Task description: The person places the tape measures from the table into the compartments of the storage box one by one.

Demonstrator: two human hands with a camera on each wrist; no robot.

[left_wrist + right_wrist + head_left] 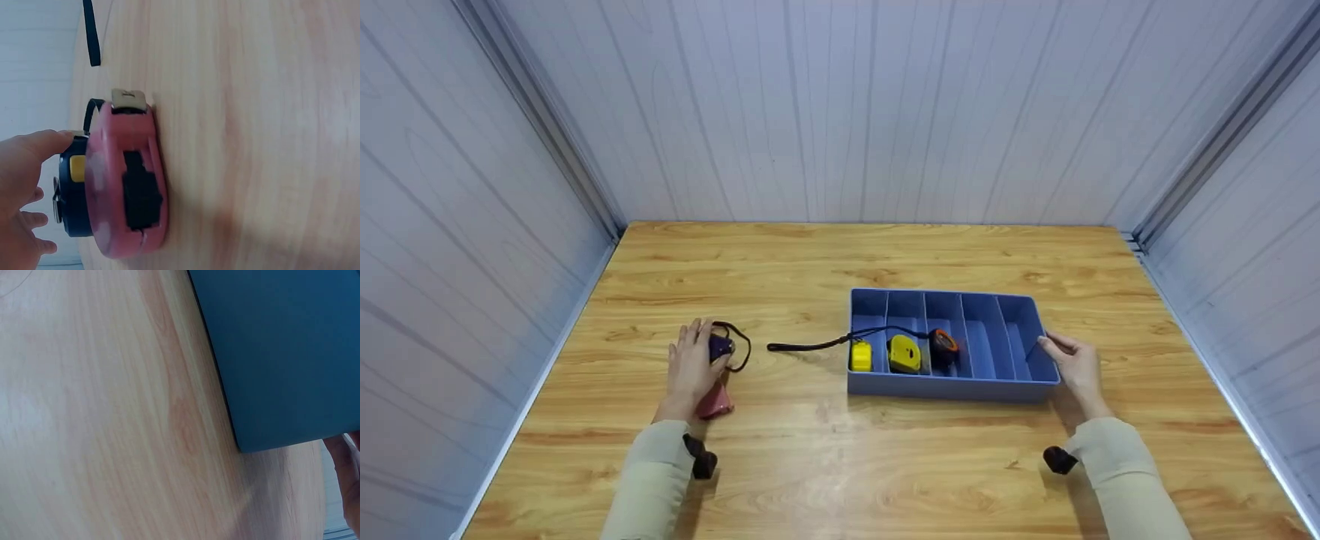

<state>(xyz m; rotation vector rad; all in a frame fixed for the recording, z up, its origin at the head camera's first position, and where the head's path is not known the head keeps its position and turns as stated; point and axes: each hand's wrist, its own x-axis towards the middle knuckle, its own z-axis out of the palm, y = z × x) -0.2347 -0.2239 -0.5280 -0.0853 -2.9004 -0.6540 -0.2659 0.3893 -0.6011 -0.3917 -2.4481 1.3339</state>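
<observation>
In the head view my left hand [695, 367] is at a dark blue tape measure [721, 346] with a black wrist strap. The left wrist view shows the thumb touching the top of this dark tape measure [73, 194], the other fingers spread apart from it. A pink tape measure [132, 185] stands right beside it, nearer that camera. On the right, my right hand [1076, 371] grips the right end wall of a blue divided tray [952, 385], thumb over the rim. The right wrist view shows mostly the tray's outer side [287, 360] and a few fingers.
In the tray's left compartments lie a small yellow tape measure [861, 356], a larger yellow tape measure [904, 354] and a black-and-orange tape measure [943, 347]. Its black strap [810, 346] hangs out over the wooden table [840, 465]. Pale panels [840, 112] enclose the table.
</observation>
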